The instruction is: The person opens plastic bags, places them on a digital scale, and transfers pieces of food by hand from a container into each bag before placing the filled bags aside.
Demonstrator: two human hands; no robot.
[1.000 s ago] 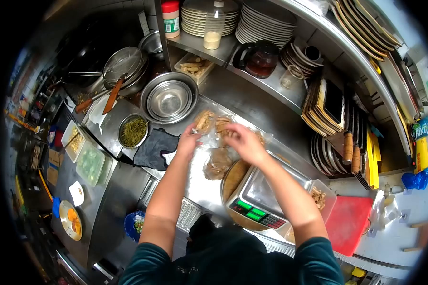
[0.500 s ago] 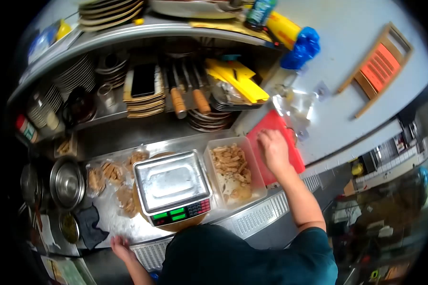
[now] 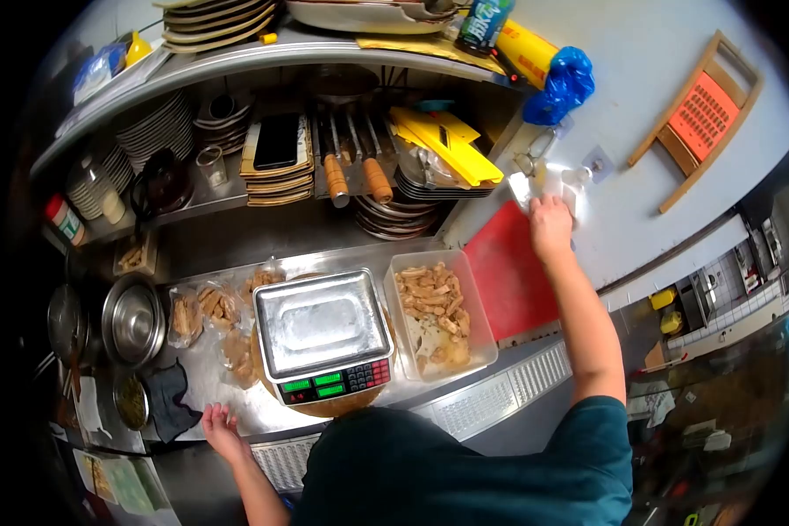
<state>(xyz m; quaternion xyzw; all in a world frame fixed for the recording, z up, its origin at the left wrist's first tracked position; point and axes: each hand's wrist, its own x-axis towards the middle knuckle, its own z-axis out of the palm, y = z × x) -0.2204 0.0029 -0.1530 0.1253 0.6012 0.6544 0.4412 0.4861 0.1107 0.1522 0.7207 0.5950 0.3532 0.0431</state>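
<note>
My right hand [image 3: 551, 226] reaches forward to a shiny clear plastic bundle [image 3: 577, 181] by the wall, above a red board [image 3: 510, 263]. Its fingertips overlap the plastic, and I cannot make out whether they grip it. My left hand [image 3: 221, 428] is at the counter's front edge beside a dark cloth [image 3: 172, 399], fingers apart and holding nothing. Between the hands stands a digital scale [image 3: 324, 324] with an empty metal tray and lit green displays. To its right, a clear plastic tub [image 3: 482, 346] holds light-brown food strips [image 3: 434, 294]. Filled clear bags [image 3: 217, 302] lie left of the scale.
Metal bowls [image 3: 134, 320] stand at the left. Above the counter, a shelf [image 3: 324, 54] carries stacked plates [image 3: 215, 24], wooden-handled tools [image 3: 335, 180], a phone [image 3: 277, 140] and yellow sheets [image 3: 451, 153]. A blue plastic bag [image 3: 570, 83] and a wooden frame [image 3: 701, 114] are at the right.
My right hand has moved from over the red board up and right to the clear plastic bundle. My left hand stays near the counter edge, its fingers a little more spread.
</note>
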